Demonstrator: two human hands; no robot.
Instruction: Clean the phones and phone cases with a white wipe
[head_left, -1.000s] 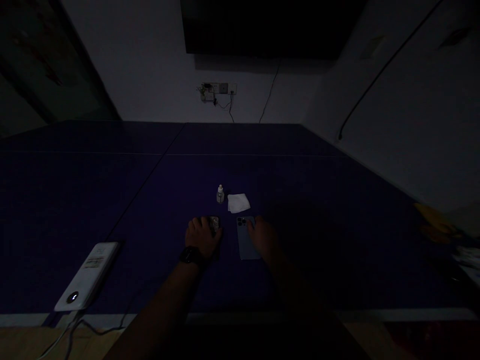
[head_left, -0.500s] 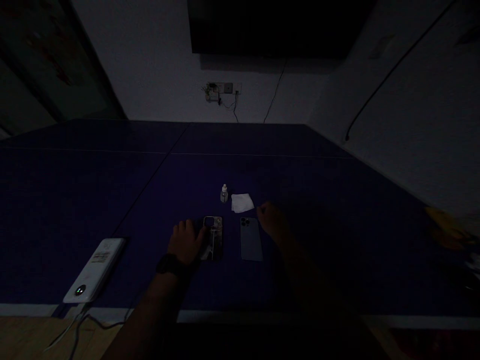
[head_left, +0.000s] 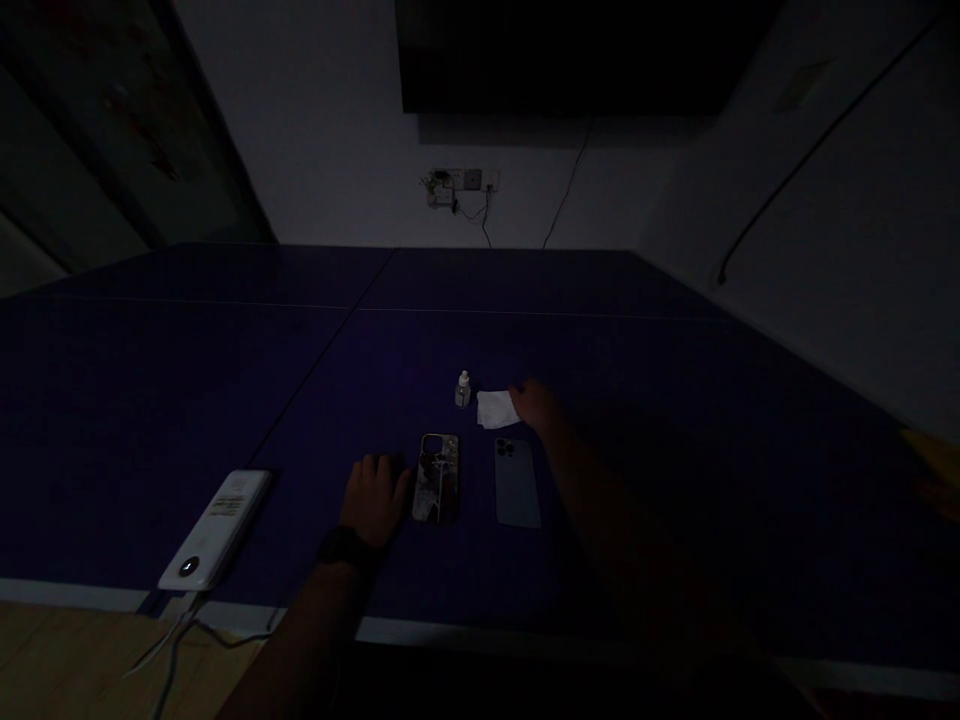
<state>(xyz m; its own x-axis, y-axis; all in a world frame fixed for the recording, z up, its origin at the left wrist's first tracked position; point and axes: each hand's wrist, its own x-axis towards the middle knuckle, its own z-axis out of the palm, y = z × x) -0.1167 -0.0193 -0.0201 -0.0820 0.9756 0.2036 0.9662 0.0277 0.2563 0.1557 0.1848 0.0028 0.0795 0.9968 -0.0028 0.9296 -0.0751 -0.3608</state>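
My left hand (head_left: 375, 498), a dark watch on its wrist, lies on the blue table just left of a patterned phone case (head_left: 436, 478) with a camera cutout. Its thumb is spread from the fingers and it holds nothing. My right hand (head_left: 535, 404) is closed at the right edge of a folded white cloth (head_left: 496, 409), which still lies flat; the fingertips are partly hidden in the dim light. Below the cloth a grey-blue phone (head_left: 517, 484) rests back side up. A small clear dropper bottle (head_left: 463, 391) with a white cap stands upright left of the cloth.
A white power bank (head_left: 217, 530) with cables (head_left: 180, 640) lies at the table's front left. Beyond the blue table (head_left: 405, 350) are a wall with sockets (head_left: 465, 182) and a dark screen (head_left: 570, 60). Something yellow (head_left: 930, 455) is at the far right.
My right hand has moved forward onto the cloth's right edge. My left hand has come away from the phone case to its left. The view has shifted slightly.
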